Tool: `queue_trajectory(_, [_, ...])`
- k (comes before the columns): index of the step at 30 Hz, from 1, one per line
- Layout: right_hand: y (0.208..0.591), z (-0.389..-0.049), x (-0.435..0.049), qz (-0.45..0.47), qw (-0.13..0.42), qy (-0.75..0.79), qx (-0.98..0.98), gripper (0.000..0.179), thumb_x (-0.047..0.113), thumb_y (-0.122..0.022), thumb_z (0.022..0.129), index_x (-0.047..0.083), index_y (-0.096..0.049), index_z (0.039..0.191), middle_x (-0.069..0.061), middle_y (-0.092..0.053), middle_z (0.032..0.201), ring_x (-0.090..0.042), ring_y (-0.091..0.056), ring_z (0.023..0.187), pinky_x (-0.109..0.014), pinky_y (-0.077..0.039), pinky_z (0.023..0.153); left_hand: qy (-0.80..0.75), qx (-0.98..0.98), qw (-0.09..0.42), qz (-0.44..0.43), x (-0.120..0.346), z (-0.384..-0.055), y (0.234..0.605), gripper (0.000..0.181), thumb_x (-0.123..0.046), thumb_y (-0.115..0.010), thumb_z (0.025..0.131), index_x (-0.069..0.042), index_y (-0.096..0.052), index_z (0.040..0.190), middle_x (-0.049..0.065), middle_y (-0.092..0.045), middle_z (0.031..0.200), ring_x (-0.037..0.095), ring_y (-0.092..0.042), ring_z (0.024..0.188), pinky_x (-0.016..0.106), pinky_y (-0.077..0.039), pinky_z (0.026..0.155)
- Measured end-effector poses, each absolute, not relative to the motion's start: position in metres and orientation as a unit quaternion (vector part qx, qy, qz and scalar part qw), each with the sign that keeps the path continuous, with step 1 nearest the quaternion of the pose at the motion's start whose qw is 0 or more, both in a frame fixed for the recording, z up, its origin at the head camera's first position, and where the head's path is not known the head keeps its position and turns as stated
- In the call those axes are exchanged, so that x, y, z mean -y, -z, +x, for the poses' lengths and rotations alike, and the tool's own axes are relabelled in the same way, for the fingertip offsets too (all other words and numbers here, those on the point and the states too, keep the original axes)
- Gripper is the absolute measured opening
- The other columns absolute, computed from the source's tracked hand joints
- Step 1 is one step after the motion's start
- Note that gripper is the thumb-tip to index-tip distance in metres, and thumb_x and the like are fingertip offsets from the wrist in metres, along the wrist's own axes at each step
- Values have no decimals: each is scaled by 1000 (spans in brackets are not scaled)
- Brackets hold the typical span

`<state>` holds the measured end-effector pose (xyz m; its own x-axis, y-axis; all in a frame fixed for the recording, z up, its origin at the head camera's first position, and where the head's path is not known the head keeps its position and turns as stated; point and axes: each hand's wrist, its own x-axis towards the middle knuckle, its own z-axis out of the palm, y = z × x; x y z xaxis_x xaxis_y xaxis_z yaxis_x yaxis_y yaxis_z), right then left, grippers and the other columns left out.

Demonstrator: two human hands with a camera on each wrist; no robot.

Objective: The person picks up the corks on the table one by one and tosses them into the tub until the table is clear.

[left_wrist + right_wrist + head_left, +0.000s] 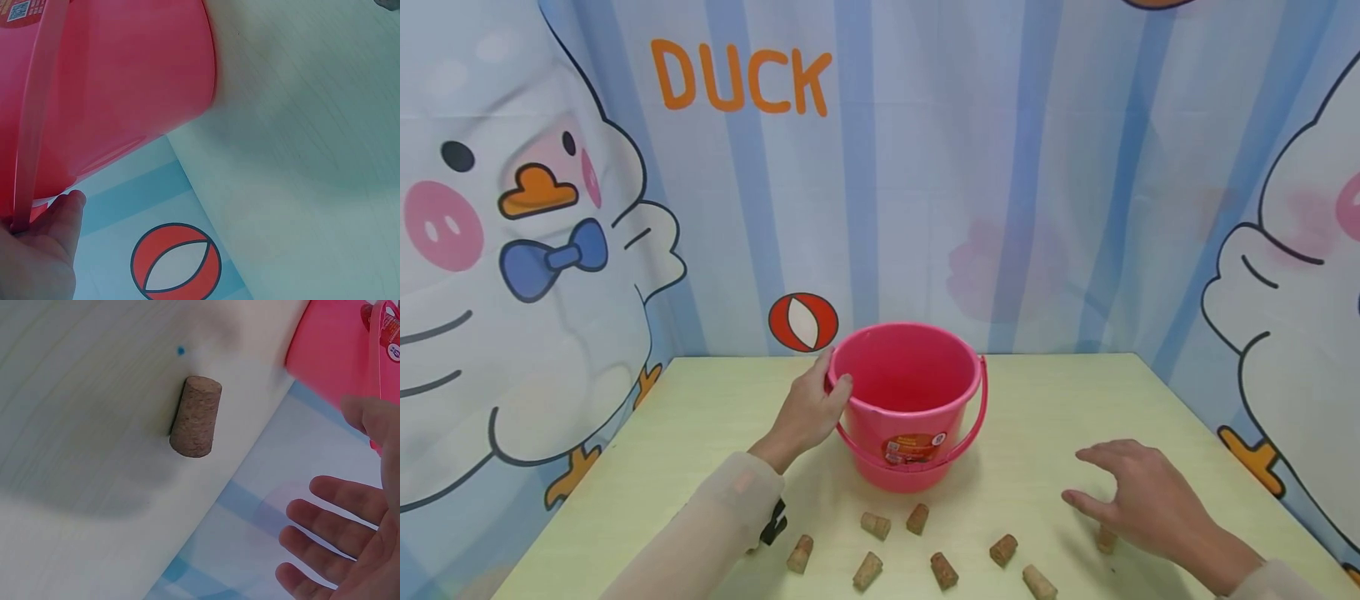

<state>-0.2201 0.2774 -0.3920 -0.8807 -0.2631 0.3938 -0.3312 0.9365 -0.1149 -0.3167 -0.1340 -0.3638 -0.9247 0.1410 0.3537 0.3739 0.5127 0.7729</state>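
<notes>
A pink bucket (pixel 867 427) stands upright in the middle of the table, its handle (pixel 981 408) hanging down in front. My left hand (pixel 808 410) grips the bucket's left rim, thumb over the edge and fingers on the outer side, partly hidden. In the left wrist view, the bucket wall (pixel 137 69) fills the upper left. At the right, my right hand (pixel 1150 500) hovers with fingers spread and nothing held. Below it, partly covered, is a cork (pixel 1107 540). The right wrist view shows this cork (pixel 195 419) lying on the table, apart from the fingers (pixel 331 528).
Several more corks lie scattered in front of the bucket, among them a left one (pixel 800 554), a middle one (pixel 917 519) and a right one (pixel 1039 582). A curtain (pixel 925 167) printed with ducks hangs behind the pale yellow table (pixel 722 400).
</notes>
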Motion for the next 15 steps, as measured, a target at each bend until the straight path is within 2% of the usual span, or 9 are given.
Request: queue_trajectory(15, [394,-220,-290,136,112,-81,981,55,49,-85,77,6,-77,110,-11,-74,109,-41,-66,105,-60,-55,85,470,861,123,-152,134,-316,364,60,-24,-55,103,-12,-35,158,10,-60,134,26,-59,109,41,-62,83])
